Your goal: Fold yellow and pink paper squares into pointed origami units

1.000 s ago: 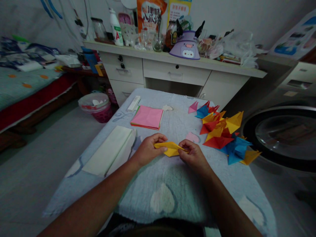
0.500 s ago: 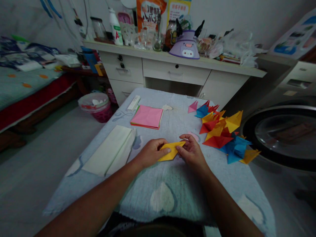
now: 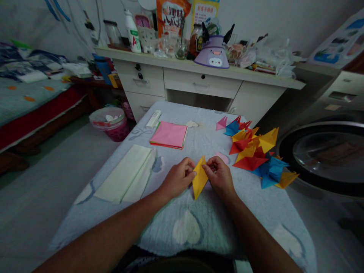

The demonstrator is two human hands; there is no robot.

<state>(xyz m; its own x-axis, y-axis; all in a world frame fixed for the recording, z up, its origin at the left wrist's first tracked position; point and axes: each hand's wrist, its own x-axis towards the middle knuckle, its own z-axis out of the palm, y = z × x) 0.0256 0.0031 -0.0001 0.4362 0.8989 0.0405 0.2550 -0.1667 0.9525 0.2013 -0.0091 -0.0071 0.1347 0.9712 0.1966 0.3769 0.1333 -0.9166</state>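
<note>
A yellow folded origami paper [image 3: 200, 180] is held between my two hands over the table, its long diamond shape pointing toward me. My left hand [image 3: 180, 174] pinches its left edge between thumb and fingers. On the other side, my right hand [image 3: 219, 175] grips near the upper right edge, thumb on the front. Fingers behind the paper are partly hidden. To the right lies a pile of folded paper cranes [image 3: 253, 151] in yellow, red, blue and pink. Beyond my left hand sits a stack of square origami paper [image 3: 169, 134], pink on top.
A folded pale cloth or paper [image 3: 125, 174] lies left on the table's patterned cover [image 3: 165, 223]. A small white box [image 3: 153, 119] sits at the far left. Behind stands a white desk [image 3: 199, 77] with a purple visor [image 3: 212, 53]. A pink bin [image 3: 113, 123] is on the floor.
The yellow paper has been turned from lying sideways to standing lengthwise, with its point toward me. My right fingers have closed in on it, and both hands have shifted grip.
</note>
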